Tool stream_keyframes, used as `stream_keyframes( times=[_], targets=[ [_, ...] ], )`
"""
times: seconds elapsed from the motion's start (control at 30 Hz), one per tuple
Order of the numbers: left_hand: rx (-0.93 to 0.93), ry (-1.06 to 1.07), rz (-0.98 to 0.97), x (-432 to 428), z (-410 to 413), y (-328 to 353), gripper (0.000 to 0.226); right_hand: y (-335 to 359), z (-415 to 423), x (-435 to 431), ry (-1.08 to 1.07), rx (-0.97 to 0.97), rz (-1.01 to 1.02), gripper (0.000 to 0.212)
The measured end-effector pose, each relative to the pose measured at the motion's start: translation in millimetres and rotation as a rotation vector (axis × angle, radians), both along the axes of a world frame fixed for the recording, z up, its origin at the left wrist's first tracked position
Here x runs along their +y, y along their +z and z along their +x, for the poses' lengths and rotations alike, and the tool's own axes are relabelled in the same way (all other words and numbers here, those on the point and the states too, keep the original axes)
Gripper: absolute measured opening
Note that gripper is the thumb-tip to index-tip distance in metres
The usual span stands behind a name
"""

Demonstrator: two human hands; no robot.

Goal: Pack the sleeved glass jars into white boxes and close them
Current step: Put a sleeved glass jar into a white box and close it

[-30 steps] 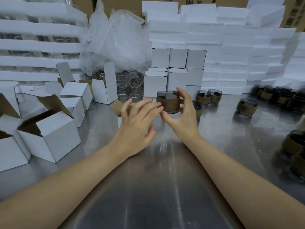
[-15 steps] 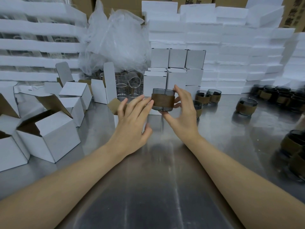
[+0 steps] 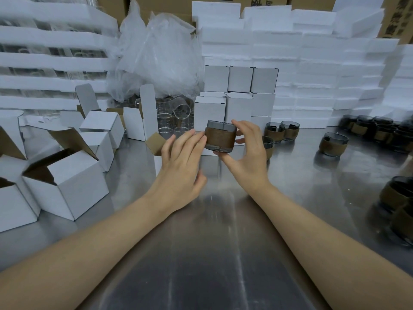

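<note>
Compared with one second ago, the sleeved jar (image 3: pixel 220 136) is seen a little further left in the frame, and the left hand (image 3: pixel 181 171) is drawn back to the left with it; since half a second ago hardly any shift is noted.

At the centre of the frame the jar is held upright above the steel table (image 3: pixel 212 253). It is pinched by the right hand (image 3: pixel 248 162), with the thumb placed under its base and the fingers curled round its far side. The left hand is held flat with its fingers straight and close together, and their tips are laid against the left side of the brown sleeve. Just behind the left hand, a brown flap of an open box (image 3: pixel 155 143) is seen; the rest of that box is mostly hidden.

More open white boxes (image 3: pixel 67 186) are spread across the left of the frame. Closed white boxes (image 3: pixel 240 79) are stacked above centre, behind the jar. Other sleeved jars (image 3: pixel 281 130) are set right of centre, and further ones (image 3: pixel 375 128) are grouped along the right edge. Bare clear glasses (image 3: pixel 176 117) are stood beneath a crumpled plastic bag (image 3: pixel 156 57). White foam sheets (image 3: pixel 312 63) are piled across the upper right.

At the upper right corner, dark characters are printed on a brown carton (image 3: pixel 395 16); they are cut off and cannot be read.
</note>
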State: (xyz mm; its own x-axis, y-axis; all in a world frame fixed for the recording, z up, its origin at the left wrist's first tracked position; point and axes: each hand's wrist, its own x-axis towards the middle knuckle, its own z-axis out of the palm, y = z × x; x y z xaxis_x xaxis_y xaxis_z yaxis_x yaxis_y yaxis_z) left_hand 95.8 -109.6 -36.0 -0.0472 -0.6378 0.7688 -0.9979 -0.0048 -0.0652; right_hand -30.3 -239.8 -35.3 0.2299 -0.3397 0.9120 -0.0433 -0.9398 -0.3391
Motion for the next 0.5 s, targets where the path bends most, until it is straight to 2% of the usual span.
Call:
stream_keyframes(
  times=[0.3, 0.5],
  targets=[
    [-0.022, 0.05, 0.037, 1.2, -1.4, 1.4, 0.072, -0.8, 2.7, 5.2, 0.199, -0.146, 0.309, 0.065],
    [0.014, 0.059, 0.066, 1.7, -1.2, 1.7, 0.075, -5.7, 3.8, 6.5, 0.238, -0.047, 0.244, 0.069]
  ],
)
